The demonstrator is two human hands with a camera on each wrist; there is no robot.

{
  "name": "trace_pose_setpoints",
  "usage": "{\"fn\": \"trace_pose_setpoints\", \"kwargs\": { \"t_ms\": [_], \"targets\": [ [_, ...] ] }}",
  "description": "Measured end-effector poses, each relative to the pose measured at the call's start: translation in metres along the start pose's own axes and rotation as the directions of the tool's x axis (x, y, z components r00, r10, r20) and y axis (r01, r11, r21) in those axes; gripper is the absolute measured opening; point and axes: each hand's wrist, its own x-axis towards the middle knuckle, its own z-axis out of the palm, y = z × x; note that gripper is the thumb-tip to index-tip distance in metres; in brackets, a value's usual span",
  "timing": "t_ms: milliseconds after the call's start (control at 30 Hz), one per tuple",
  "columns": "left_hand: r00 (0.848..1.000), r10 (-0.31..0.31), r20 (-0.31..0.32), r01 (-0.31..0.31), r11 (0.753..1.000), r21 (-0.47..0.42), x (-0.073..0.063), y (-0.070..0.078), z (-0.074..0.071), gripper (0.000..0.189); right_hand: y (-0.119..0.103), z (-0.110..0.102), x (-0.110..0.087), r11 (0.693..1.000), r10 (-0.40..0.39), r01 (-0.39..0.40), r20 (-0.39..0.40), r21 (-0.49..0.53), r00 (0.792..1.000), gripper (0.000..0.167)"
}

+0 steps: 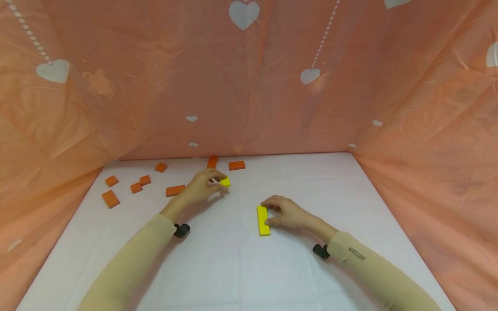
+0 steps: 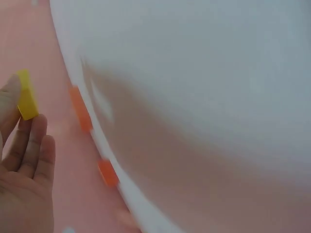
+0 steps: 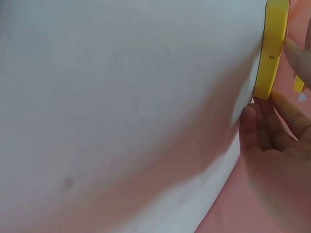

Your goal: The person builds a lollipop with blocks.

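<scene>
My left hand [image 1: 200, 186] pinches a small yellow block [image 1: 225, 182] between thumb and fingers. In the left wrist view, that yellow block [image 2: 27, 99] sits at the fingertips, with the other fingers spread below it. To the right and nearer, my right hand [image 1: 289, 213] holds a long yellow block [image 1: 262, 221] by its right side and far end, thumb and fingers bent around it. The right wrist view has the long block [image 3: 272, 53] at its right edge; whether it touches the table cannot be told. The two yellow blocks are apart.
Loose orange blocks lie on the white table [image 1: 218, 268], mostly left: a larger one [image 1: 110, 198], several small ones, and a long one [image 1: 175, 190] beside my left hand. Two more, including a flat one [image 1: 236, 165], lie near the back edge. Pink cloth [image 1: 249, 95] encloses the table.
</scene>
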Motion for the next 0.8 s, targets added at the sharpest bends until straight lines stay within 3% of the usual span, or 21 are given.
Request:
{"fn": "trace_pose_setpoints", "kwargs": {
  "t_ms": [233,367,533,800],
  "targets": [
    [0.993,0.064,0.101,-0.065,0.998,0.005,0.009,0.02,0.027,0.031,-0.002,0.003,-0.009,1.0,0.007,-0.007,-0.021,0.001,1.0,0.069],
    [0.985,0.067,0.159,-0.068,0.998,0.003,0.015,0.028,0.042,0.032,-0.004,0.005,-0.012,1.0,0.022,-0.021,-0.03,0.012,0.999,0.074],
    [0.971,0.069,0.23,-0.075,0.997,0.015,0.025,0.032,0.059,0.033,-0.006,0.009,-0.014,0.999,0.035,-0.036,-0.058,-0.019,0.998,0.077],
    [0.942,0.081,0.325,-0.125,0.985,0.116,0.033,0.034,0.076,0.032,-0.015,0.014,-0.016,0.989,0.109,-0.119,-0.112,-0.086,0.988,0.08]
  ]
}}
